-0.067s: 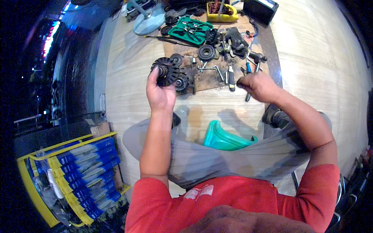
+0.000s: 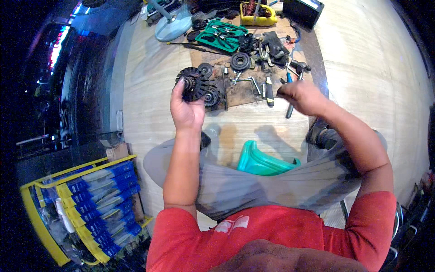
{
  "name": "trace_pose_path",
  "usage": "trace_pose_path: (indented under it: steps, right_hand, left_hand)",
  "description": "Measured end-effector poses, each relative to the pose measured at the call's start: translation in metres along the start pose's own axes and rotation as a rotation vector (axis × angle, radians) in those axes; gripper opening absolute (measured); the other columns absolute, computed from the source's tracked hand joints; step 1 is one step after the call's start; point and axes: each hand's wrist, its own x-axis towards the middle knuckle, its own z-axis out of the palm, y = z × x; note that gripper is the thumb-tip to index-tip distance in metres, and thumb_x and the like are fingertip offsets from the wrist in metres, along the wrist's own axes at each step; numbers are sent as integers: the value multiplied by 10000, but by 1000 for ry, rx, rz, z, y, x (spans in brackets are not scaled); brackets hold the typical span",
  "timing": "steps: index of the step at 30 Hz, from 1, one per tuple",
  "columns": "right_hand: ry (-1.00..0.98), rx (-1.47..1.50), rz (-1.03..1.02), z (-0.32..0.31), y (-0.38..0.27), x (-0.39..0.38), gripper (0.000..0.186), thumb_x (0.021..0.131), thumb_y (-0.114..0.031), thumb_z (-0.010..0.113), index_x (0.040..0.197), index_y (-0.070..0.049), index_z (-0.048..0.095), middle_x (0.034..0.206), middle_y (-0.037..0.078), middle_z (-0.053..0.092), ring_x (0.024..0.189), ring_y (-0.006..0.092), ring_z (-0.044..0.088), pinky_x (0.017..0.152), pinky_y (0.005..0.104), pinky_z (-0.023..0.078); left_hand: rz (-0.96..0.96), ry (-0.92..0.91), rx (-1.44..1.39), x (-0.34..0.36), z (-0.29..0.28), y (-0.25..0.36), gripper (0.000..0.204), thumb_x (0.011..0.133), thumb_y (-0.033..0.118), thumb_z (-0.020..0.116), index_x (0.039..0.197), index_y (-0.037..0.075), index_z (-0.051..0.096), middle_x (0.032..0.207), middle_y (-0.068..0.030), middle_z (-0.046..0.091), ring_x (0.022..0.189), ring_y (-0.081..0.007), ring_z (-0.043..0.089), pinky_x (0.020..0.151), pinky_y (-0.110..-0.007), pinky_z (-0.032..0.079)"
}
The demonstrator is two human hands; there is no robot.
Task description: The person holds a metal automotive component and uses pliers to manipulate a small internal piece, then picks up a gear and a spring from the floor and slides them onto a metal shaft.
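Observation:
My left hand (image 2: 187, 108) is closed around a dark round metal part (image 2: 195, 83) with a slotted rim, thumb against its centre. Close behind it lie another round dark part (image 2: 211, 96) and a smaller wheel-shaped piece (image 2: 205, 69). My right hand (image 2: 302, 96) hangs with fingers curled together and fingertips pointing left; whatever they pinch is too small and dark to make out. Behind this hand shows a hammer (image 2: 289, 111), its handle end below the hand and its head above. A utility knife (image 2: 269, 90) and a bent wrench (image 2: 254, 84) lie left of the fingertips.
Stained cardboard (image 2: 238, 97) carries a black ring-shaped part (image 2: 240, 61) and a green tool tray (image 2: 221, 35). Farther back are a yellow container (image 2: 258, 20), a black box (image 2: 303, 12) and a pale round stand base (image 2: 173, 29). A green plastic stool (image 2: 265, 161) is between my legs; a yellow rack (image 2: 34, 217) stands left.
My right hand has shifted very slightly right. The left hand and the part in it look still.

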Motion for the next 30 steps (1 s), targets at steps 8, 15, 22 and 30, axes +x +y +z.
trace_pose_path:
  steps: [8,15,22,30]
  right_hand:
    - [85,-179,36,-31,18,7,111,821,-146,607,901,-84,651,805,163,630,760,371,606,641,445,478]
    - [137,-357,284,-51,111,-25,177,872,-248,525,905,-137,658,789,151,646,751,362,621,664,463,490]
    - [192,-328,370,-59,109,-25,226,897,-273,498,955,-125,658,852,171,649,817,377,617,703,460,487]
    - [237,-366,185,-64,62,-12,118,823,-211,564,868,-139,645,776,136,642,749,358,620,653,455,492]
  left_hand:
    - [48,-5,-6,8,-9,3,330,877,230,545,1119,8,577,1125,-149,621,1041,-306,598,939,-462,474]
    - [128,50,-215,13,-19,49,394,862,241,563,1168,-6,546,1175,-179,591,1080,-332,572,959,-470,462]
    - [1,-138,-191,-2,-28,44,412,854,241,552,1188,0,540,1193,-179,585,1101,-332,562,961,-470,452]
    - [6,-161,30,-1,-23,16,416,860,233,538,1200,-6,533,1201,-166,586,1111,-336,561,973,-490,441]
